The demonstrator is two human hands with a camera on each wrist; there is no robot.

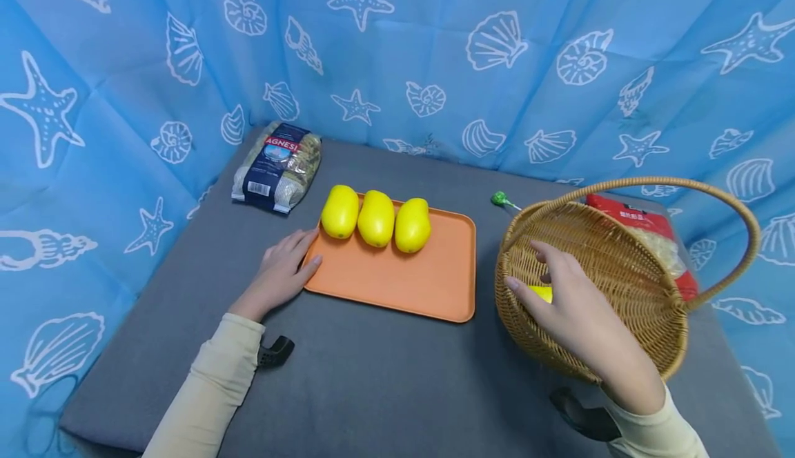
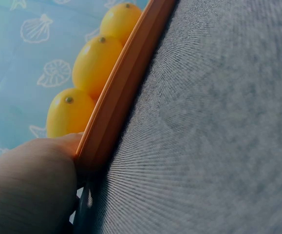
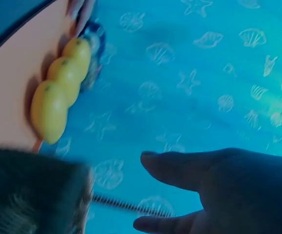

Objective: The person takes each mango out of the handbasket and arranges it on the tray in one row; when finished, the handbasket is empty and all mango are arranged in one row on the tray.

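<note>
My left hand holds the left edge of an orange tray, its thumb over the rim. Three yellow mangoes lie side by side along the tray's far left part; the left wrist view shows the mangoes beyond the raised rim. Over the near left side of a wicker basket is my right hand, thumb and fingers spread apart with nothing between them. Below that hand, a piece of something yellow shows inside the basket, mostly hidden. In the right wrist view the hand is likewise empty.
A pasta bag lies at the table's far left. Near the basket's far side is a green lollipop. Behind the basket lies a red packet, and the tall basket handle arches to the right. Blue curtains hang around the grey table.
</note>
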